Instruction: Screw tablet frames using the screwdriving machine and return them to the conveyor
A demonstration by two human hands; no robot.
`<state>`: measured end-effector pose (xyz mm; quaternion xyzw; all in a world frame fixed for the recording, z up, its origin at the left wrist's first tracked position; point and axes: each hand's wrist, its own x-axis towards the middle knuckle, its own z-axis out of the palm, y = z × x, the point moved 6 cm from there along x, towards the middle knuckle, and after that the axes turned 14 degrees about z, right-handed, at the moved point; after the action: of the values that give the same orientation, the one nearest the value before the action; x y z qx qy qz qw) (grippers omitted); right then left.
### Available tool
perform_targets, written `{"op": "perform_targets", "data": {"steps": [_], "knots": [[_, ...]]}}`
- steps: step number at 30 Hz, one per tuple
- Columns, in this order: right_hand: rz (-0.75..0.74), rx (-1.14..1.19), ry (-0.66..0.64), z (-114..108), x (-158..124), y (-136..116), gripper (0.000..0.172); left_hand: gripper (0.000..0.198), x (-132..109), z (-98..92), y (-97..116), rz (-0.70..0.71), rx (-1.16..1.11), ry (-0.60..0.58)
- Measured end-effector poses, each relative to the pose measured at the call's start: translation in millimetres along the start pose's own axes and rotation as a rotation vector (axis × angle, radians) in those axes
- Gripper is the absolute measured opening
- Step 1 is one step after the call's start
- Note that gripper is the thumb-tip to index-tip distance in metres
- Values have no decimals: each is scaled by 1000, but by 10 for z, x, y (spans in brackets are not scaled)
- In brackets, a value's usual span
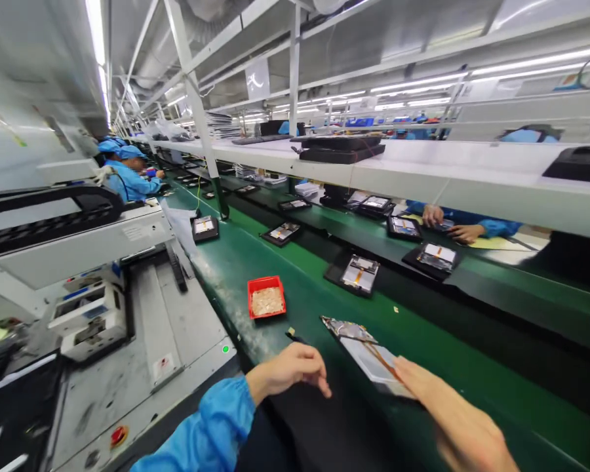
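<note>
The work surface is a green conveyor belt (314, 298) in a factory hall under strip lights, with a white shelf (423, 160) running above it. Electronic panels in black trays (358, 275) sit along the belt, and a co-worker's hands (445, 223) work beyond it. A machine housing (78, 262) with a red button (118, 436) stands at left; its label (136, 231) is too small to read.

The left hand (288, 373) is half-curled and empty, just above the belt, near a red tray (266, 298) of tan granules. The right hand (457, 419), blurred, has extended fingers touching the near edge of a foil-backed tablet panel (361, 351), which lies on the belt; whether it grips cannot be told.
</note>
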<state>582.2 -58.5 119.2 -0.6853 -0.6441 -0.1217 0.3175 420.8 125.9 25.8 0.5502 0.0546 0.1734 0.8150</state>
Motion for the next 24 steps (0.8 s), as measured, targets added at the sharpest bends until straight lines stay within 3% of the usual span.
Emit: {"op": "perform_targets", "data": {"steps": [2,3,5,7,10,13,17,20,24], "knots": [[3,22,-50,258,-258,-183,69,29,-451,-114,-78,-38,-98,132],[2,34,-76,381,-381,-282,67,28,-625,-219,-92,-13,-35,231],[19,60,-103,589,-606,-460,63,21,-881,-449,-53,101,304,443],[63,61,-119,763,-797,-576,59,29,-1000,-556,17,218,772,540],[92,19,-129,963,-1014,-656,63,63,-926,-560,-44,231,1296,423],[96,-82,-161,1126,-1129,-670,64,58,-761,-712,-131,99,1498,378],[75,-175,-274,1263,-1170,-718,58,49,-510,-1047,-85,-13,1476,430],[128,-128,-319,1220,-1138,-726,52,29,-340,-1227,1,-24,1413,413],[356,103,-216,1039,-925,-677,32,9,-312,-1226,121,-8,1263,462]]}}
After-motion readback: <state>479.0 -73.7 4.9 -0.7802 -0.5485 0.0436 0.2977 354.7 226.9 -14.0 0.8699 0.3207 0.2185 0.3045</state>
